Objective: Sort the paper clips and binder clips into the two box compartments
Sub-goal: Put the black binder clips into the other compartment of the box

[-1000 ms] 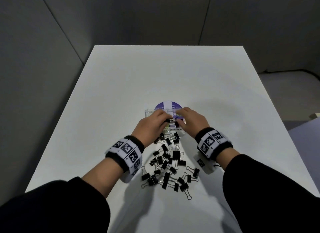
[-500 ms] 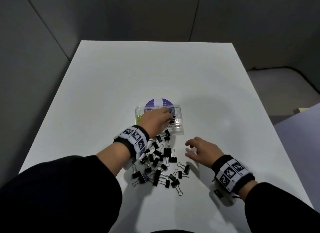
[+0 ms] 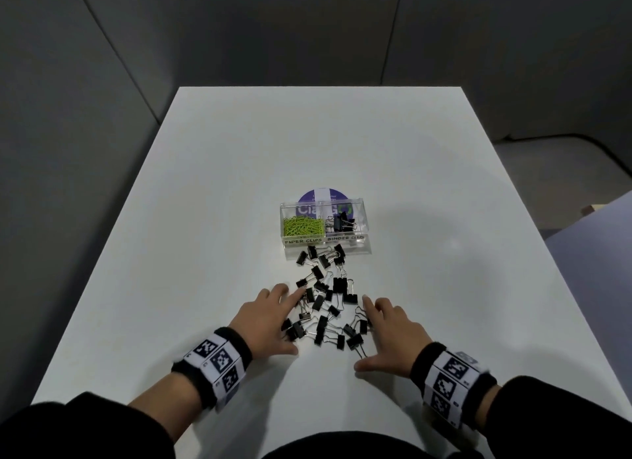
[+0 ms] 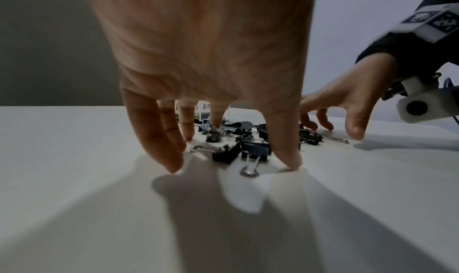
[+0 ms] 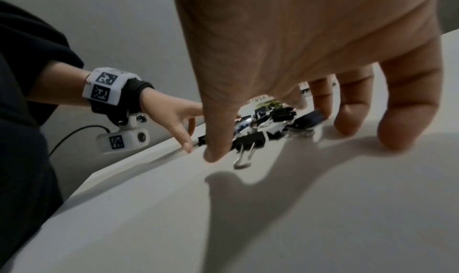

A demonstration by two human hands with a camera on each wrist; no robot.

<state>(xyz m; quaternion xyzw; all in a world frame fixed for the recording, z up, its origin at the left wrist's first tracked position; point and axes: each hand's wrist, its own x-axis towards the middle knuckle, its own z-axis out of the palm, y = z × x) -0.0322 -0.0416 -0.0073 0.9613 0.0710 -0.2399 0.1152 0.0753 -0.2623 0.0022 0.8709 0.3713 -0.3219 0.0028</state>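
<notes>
A clear two-compartment box (image 3: 362, 216) stands mid-table. Its left compartment, labelled PAPER CLIPS, holds green paper clips (image 3: 303, 226); the right one, labelled BINDER CLIPS, holds a few black binder clips (image 3: 340, 222). Several black binder clips (image 3: 325, 301) lie scattered on the table from the box toward me. My left hand (image 3: 270, 322) rests with spread fingers at the pile's left edge, my right hand (image 3: 386, 335) at its right edge. In the wrist views the fingertips (image 4: 290, 159) of both hands touch the table beside clips (image 5: 248, 139), holding nothing.
The white table (image 3: 239, 171) stretches wide on all sides of the box. A round purple label (image 3: 321, 195) lies behind the box. Grey walls surround the table; its right edge drops off to a darker floor.
Both hands drew back from the box toward me: the right first, then the left. Both now lie spread on either side of the binder clip pile. The box stands uncovered.
</notes>
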